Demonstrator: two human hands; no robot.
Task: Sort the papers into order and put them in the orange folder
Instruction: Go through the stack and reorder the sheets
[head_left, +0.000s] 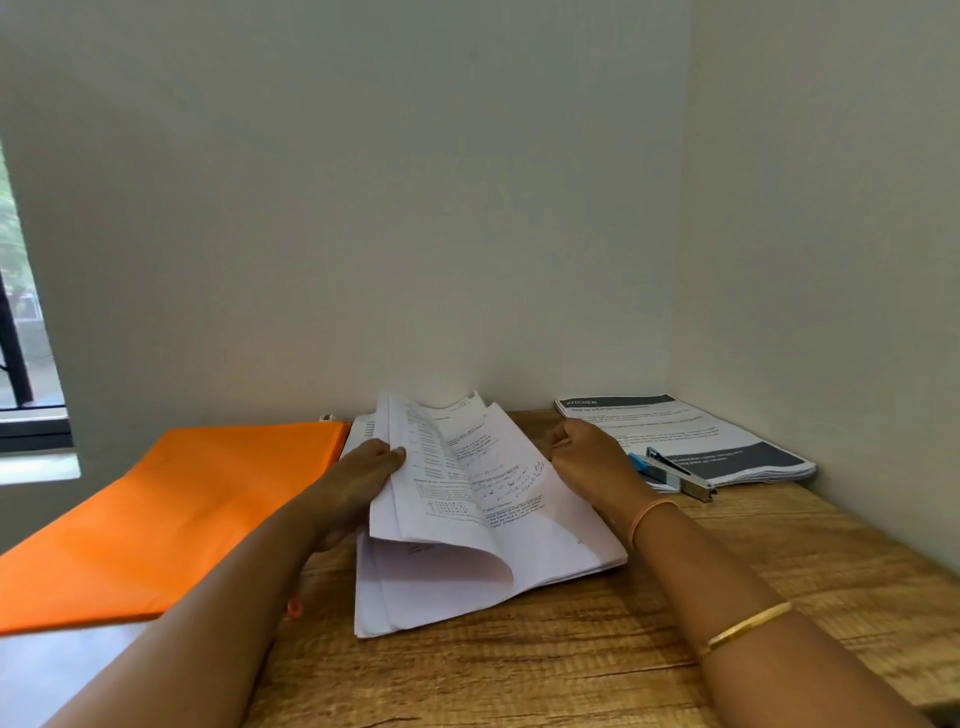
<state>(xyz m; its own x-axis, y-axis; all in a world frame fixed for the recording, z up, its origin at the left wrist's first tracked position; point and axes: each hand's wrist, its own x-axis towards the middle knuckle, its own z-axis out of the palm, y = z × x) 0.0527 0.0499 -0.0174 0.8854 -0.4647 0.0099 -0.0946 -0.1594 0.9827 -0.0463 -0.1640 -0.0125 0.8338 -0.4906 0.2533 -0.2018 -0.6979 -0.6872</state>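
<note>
At the left, the flat, matte orange folder lies closed. Its near corner overhangs the edge of the wood-grain desk, and it sits just beside the papers. The left hand grips a sheaf of lifted sheets, thumb on top and fingers tucked under, so they bow upward and curl over.

The sheaf belongs to the loose stack of thin white printed papers, some with handwriting, at the middle of the desk. The stack's lower sheets are fanned and uneven along the near edge. The right hand rests on the stack's right side with its fingers curled. I cannot tell whether they pinch a page or only press.

This looks like leafing through to check the order. Such paper is limp, slippery and easily creased. The right hand should pin the lower sheets while the thumb lets pages fall one at a time. The edges want squaring before the stack goes into the folder.

Further right, a blue-and-steel stapler lies against a pile of printed sheets with dark grey bands in the corner.
</note>
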